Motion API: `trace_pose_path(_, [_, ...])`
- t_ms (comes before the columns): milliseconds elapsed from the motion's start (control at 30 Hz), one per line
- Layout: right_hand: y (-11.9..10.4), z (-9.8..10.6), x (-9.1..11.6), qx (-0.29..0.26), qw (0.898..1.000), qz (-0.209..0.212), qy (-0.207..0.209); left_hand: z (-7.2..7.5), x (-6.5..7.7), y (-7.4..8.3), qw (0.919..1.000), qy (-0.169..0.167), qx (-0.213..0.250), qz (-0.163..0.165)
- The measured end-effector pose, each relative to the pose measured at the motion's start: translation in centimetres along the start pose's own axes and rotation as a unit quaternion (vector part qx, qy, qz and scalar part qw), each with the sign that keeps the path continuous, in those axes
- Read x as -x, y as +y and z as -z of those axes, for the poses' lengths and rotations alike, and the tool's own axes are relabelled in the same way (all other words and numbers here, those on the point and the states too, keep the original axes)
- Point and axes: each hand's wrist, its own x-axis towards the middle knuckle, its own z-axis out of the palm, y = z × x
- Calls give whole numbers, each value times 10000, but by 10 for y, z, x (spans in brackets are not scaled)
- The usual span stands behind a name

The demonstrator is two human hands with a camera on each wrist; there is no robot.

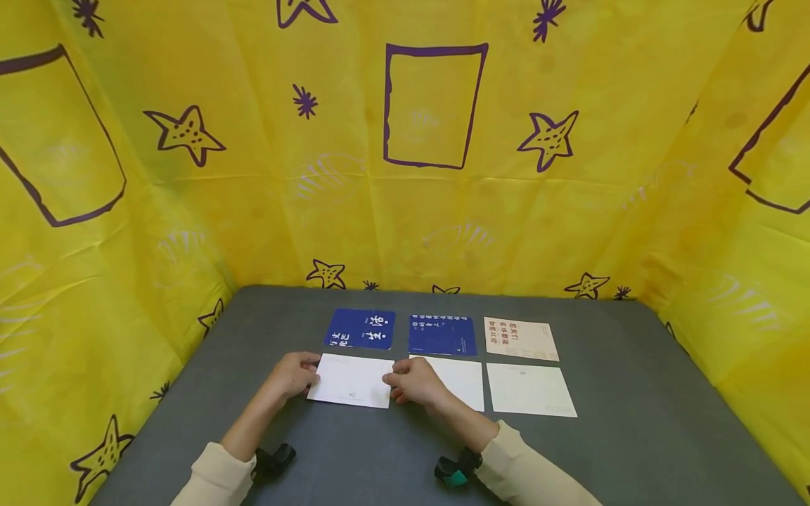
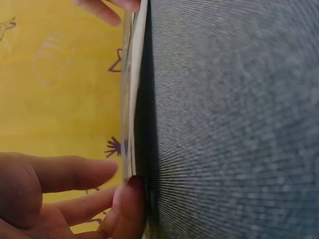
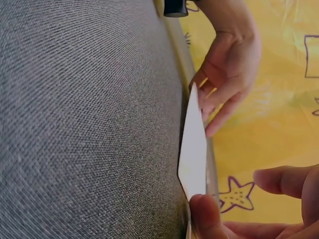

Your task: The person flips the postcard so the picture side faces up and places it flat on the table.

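Observation:
A white card [image 1: 350, 380] with a small mark near its lower edge lies flat at the front left of a group of cards. My left hand [image 1: 296, 374] holds its left edge, with thumb and fingers at the side. At the opposite edge, my right hand [image 1: 414, 381] grips it and partly covers a second white card [image 1: 465, 383] beside it. In the left wrist view, the left thumb [image 2: 130, 206] touches the card's corner, above a dark shadow on the table. The right thumb [image 3: 205, 211] meets the other corner in the right wrist view.
Behind lie two blue cards [image 1: 361, 329] [image 1: 441, 336] and a cream card [image 1: 520, 339] with reddish characters. A third white card [image 1: 531, 389] is at the front right. Yellow patterned cloth [image 1: 436, 225] encloses the grey table [image 1: 354, 457] at the back and sides.

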Motion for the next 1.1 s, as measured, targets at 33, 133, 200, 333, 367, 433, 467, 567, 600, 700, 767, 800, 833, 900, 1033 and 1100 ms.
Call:
trace_pose_path(33, [0, 0, 0, -20, 10000, 2, -10, 0, 0, -1, 9999, -10, 95, 36])
trace_pose_path(133, [1, 0, 0, -29, 10000, 21, -54, 0, -1, -3, 9997, -20, 240, 90])
trace_pose_path(200, [2, 0, -1, 35, 9999, 37, -102, 0, -2, -4, 9996, -44, 274, 112])
trace_pose_path(333, [4, 2, -2, 188, 9995, 62, -264, 3, -4, -8, 9989, -158, 406, 197])
trace_pose_path(367, [4, 2, -2, 203, 9994, 70, -286, 4, -4, -10, 9987, -186, 435, 211])
trace_pose_path(433, [4, 2, -3, 162, 9994, 60, -313, 5, -6, -13, 9978, -258, 556, 241])
trace_pose_path(467, [4, 1, -4, 112, 9995, 38, -305, 7, -6, -14, 9975, -286, 594, 243])
trace_pose_path(567, [3, -2, -6, -101, 9998, -47, -178, 10, -7, -15, 9969, -369, 662, 231])
trace_pose_path(600, [2, -3, -7, -204, 9997, -98, -118, 11, -7, -14, 9966, -381, 683, 245])
trace_pose_path(700, [1, -6, -9, -456, 9987, -179, 110, 12, -7, -13, 9965, -377, 679, 294])
trace_pose_path(767, [2, -7, -11, -580, 9978, -189, 251, 12, -7, -13, 9964, -350, 692, 352])
trace_pose_path(800, [2, -7, -12, -627, 9974, -176, 299, 12, -7, -13, 9963, -362, 697, 357])
trace_pose_path(833, [2, -7, -13, -646, 9972, -159, 340, 12, -7, -14, 9962, -371, 704, 361])
trace_pose_path(900, [3, -7, -14, -679, 9969, -138, 384, 12, -7, -14, 9960, -351, 722, 383])
trace_pose_path(1033, [3, -8, -16, -749, 9963, -187, 382, 11, -7, -16, 9958, -329, 753, 393])
trace_pose_path(1100, [3, -7, -16, -764, 9961, -229, 367, 11, -7, -16, 9958, -332, 759, 379])
